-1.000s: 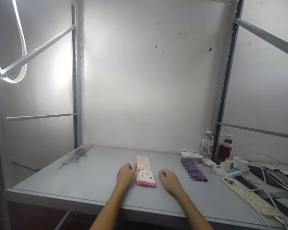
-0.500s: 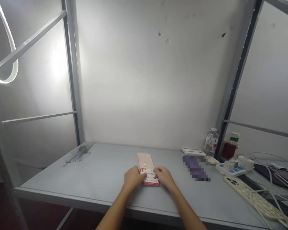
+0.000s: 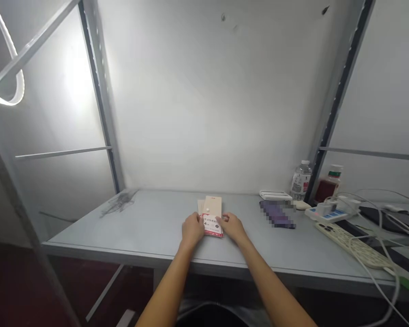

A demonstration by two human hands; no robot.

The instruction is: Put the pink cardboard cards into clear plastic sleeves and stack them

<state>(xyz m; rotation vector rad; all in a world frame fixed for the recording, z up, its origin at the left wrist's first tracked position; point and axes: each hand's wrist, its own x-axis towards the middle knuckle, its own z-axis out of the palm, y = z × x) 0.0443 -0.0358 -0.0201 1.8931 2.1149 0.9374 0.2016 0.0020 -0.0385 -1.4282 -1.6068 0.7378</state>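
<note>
A flat beige packet point(image 3: 213, 206) with a small white button rests at the middle of the table, in front of me. Its lower half bears a white and red printed label point(image 3: 211, 225). Another beige piece point(image 3: 200, 205) peeks out behind its left side. My left hand point(image 3: 192, 230) is closed on the packet's left edge, fingers curled and partly hidden. On the opposite edge, my right hand point(image 3: 234, 227) pinches the label's side between thumb and fingers.
The grey table point(image 3: 150, 227) meets a white wall behind. Dark tangled strands point(image 3: 119, 203) lie at left. To the right are a blurred purple item point(image 3: 276, 215), a water bottle point(image 3: 300, 180), a red-brown bottle point(image 3: 328, 185), a power strip point(image 3: 327, 213), a phone case point(image 3: 352, 244) and loose cables.
My view has tipped down, so the table sits higher in it. The front beige packet has turned more upright, and the beige piece behind it shows more at its left.
</note>
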